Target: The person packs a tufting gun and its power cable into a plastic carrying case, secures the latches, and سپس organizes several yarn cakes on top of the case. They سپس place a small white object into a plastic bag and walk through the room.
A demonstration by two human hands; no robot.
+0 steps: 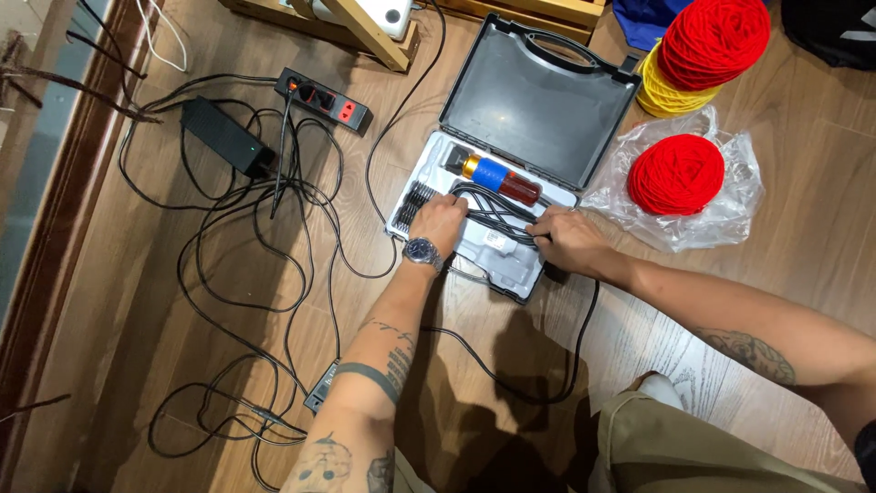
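An open grey plastic case [538,100] lies on the wooden floor, its lid tilted back. In its white tray rests a clipper-like tool [497,175] with a gold, blue and brown body. A coiled black cable [497,212] lies over the tray. My left hand [440,222], with a wristwatch on that wrist, presses down on the cable at the tray's left side beside black comb attachments [412,201]. My right hand [566,239] grips the cable at the tray's right edge; the cable trails from there across the floor toward me.
A black power strip [324,99], a black power adapter [228,137] and tangled black cords [274,237] spread over the floor to the left. Red yarn in a clear bag [677,173] and stacked red and yellow yarn [703,50] sit right of the case. Wooden frame pieces [365,27] stand behind.
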